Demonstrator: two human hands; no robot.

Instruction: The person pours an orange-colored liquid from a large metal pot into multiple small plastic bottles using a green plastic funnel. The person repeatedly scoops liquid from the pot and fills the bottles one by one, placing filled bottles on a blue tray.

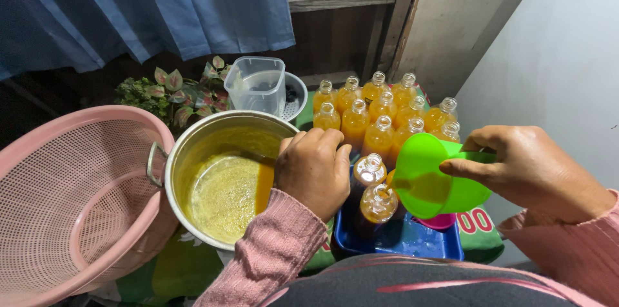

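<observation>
My right hand (pixel 532 168) grips green funnel (pixel 429 178) by its handle, tilted mouth-left, just right of open bottle (pixel 378 204) in blue tray (pixel 412 239); left hand (pixel 314 168) closed on ladle handle (pixel 258 155) at pot (pixel 193 152)

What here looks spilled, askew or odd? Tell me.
No spill shows. The pot is tipped toward the left hand gripping its rim, pooling orange liquid on one side. The right hand tilts a green cup over a bottle in the blue tray.
</observation>
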